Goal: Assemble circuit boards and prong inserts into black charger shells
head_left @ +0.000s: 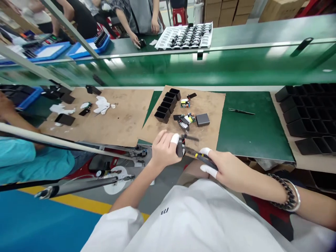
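Note:
My left hand (165,148) is closed around a small black housing (180,147), held up at the table's front edge. Closed on the black-and-yellow handles of a pair of pliers (202,158) is my right hand (225,169). The pliers' jaws reach the open side of the housing; their exact grip is too small to tell. White finger cots cover some fingertips. Just beyond my hands, a small circuit board with black parts (187,119) lies on the cardboard (210,103), beside a dark grey box-shaped case (202,120). Another circuit board (185,103) lies farther back.
A row of open black cases (168,105) stands on the cardboard. Tweezers (241,111) lie on the green table to the right, before more black cases (309,112). A white tray of parts (186,36) sits on the far bench. A person's blue sleeve (18,150) is at left.

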A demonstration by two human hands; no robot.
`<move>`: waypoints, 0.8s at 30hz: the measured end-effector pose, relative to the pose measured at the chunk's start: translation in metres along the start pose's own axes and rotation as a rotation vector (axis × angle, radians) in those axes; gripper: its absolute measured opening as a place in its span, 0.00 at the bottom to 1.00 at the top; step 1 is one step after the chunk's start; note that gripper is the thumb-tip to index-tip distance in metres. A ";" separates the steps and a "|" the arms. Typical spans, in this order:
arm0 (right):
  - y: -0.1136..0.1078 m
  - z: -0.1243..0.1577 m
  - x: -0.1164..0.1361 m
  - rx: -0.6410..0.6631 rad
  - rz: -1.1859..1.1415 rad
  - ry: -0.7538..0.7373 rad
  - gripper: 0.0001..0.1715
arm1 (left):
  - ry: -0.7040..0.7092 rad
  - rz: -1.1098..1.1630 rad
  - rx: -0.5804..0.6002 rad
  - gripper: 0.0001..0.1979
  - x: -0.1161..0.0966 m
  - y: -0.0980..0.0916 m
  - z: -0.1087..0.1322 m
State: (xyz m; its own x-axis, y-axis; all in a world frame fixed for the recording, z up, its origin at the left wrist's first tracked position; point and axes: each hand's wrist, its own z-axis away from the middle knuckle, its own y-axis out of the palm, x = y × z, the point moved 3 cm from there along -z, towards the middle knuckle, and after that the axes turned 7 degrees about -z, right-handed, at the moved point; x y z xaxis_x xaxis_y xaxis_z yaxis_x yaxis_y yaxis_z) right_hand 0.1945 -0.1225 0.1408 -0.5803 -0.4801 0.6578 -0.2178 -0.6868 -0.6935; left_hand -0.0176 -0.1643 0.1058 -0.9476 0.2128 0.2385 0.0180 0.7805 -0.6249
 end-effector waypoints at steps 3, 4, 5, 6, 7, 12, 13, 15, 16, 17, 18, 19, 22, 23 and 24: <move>0.001 0.020 0.007 0.072 -0.058 -0.090 0.16 | 0.098 0.016 0.009 0.20 -0.004 -0.037 0.001; 0.000 0.029 0.010 0.099 -0.073 -0.114 0.16 | 0.114 0.009 0.020 0.18 -0.006 -0.051 0.001; 0.000 0.037 0.014 0.124 -0.083 -0.130 0.16 | 0.130 0.004 0.034 0.16 -0.008 -0.063 0.001; -0.001 0.043 0.017 0.141 -0.089 -0.137 0.16 | 0.157 -0.001 0.040 0.14 -0.009 -0.074 0.001; -0.003 0.048 0.019 0.153 -0.089 -0.139 0.16 | 0.172 -0.009 0.051 0.13 -0.010 -0.083 0.001; -0.007 0.039 0.020 0.142 0.062 -0.161 0.24 | 0.076 0.129 0.280 0.17 -0.001 -0.087 -0.007; -0.008 0.034 0.020 0.130 0.120 -0.175 0.26 | 0.027 0.212 0.438 0.17 0.004 -0.081 -0.011; -0.010 0.026 0.022 0.098 0.242 -0.225 0.28 | -0.071 0.456 0.882 0.14 0.015 -0.066 -0.018; -0.012 0.024 0.025 0.084 0.301 -0.263 0.27 | -0.118 0.609 1.121 0.14 0.019 -0.060 -0.020; -0.014 0.023 0.029 0.076 0.355 -0.311 0.27 | -0.150 0.774 1.343 0.17 0.021 -0.056 -0.021; -0.016 0.023 0.035 0.071 0.402 -0.361 0.25 | -0.181 0.916 1.514 0.19 0.022 -0.054 -0.022; -0.018 0.024 0.040 0.072 0.443 -0.410 0.23 | -0.204 1.031 1.644 0.20 0.021 -0.053 -0.023; -0.025 0.030 0.056 0.088 0.511 -0.535 0.14 | -0.271 1.167 1.785 0.19 0.016 -0.055 -0.017; -0.028 0.033 0.059 0.085 0.521 -0.563 0.10 | -0.284 1.169 1.768 0.18 0.014 -0.057 -0.013; -0.030 0.036 0.062 0.077 0.533 -0.586 0.07 | -0.279 1.180 1.737 0.18 0.012 -0.061 -0.009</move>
State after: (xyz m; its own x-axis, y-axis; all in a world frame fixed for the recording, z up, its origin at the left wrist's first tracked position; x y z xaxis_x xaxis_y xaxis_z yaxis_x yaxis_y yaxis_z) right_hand 0.1934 -0.1515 0.2129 -0.0787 -0.9489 0.3055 0.0404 -0.3092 -0.9501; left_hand -0.0274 -0.2036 0.1536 -0.7276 -0.1245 -0.6746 0.4093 -0.8680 -0.2812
